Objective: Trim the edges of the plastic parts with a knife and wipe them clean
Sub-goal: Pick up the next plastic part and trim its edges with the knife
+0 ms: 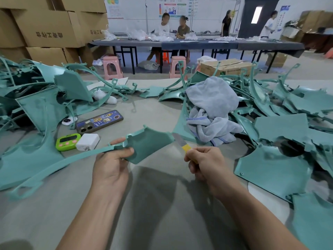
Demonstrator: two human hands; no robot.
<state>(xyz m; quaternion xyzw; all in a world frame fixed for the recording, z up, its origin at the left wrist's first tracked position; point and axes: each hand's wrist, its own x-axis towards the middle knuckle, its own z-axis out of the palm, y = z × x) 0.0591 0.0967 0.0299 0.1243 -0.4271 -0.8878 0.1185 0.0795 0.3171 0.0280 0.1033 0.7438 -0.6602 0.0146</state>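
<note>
Nearest the lens, the left hand is gripping a teal plastic part where its panel narrows into a long strip, holding it just above the grey counter. Just beside the panel's right edge the knife is pointing up and away, its yellow handle clenched in the right hand. A slip along that thin edge could be sending the blade toward the left fingers or gouging the face, and the unsupported strip may be flexing. Behind, a grey towel is lying.
</note>
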